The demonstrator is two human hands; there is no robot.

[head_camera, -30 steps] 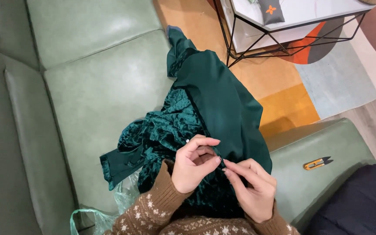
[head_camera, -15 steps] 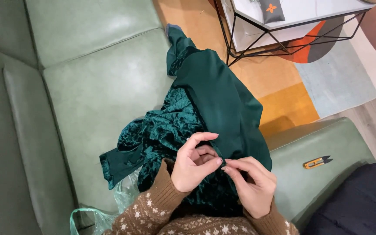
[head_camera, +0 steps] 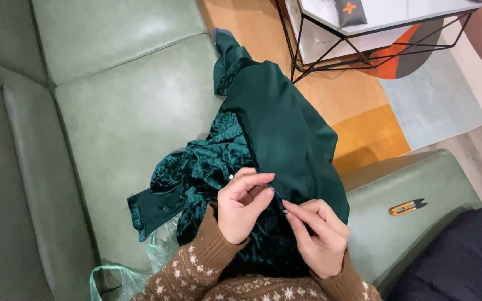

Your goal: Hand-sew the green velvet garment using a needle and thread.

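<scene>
pinching a fold of the dark green garment point(head_camera: 274, 128) between them, the left hand point(head_camera: 242, 207) and the right hand point(head_camera: 319, 237) meet at the cloth's edge just above the person's lap. the left hand's thumb and forefinger close on the fabric near the seam where the smooth satin side meets the crushed velvet side, so the spot is held taut and flat. the right hand's fingertips point(head_camera: 288, 207) press together right beside the left's, clenched on something too small to make out; i cannot tell whether it is a needle, a thread or only the cloth itself.

the garment lies spread across the green leather sofa point(head_camera: 112, 111), its far end trailing toward the sofa's edge and the orange rug point(head_camera: 364, 120), which likely keeps the bulk out of the way while only the worked patch sits close to the eyes. a small pair of yellow-handled thread snips point(head_camera: 407, 207) rests on the sofa arm to the right, apart from the hands but within easy reach. a pale green plastic bag point(head_camera: 121, 276) sits crumpled by the left sleeve, half under the cloth. a wire-legged side table point(head_camera: 364, 33) stands on the rug beyond.
</scene>
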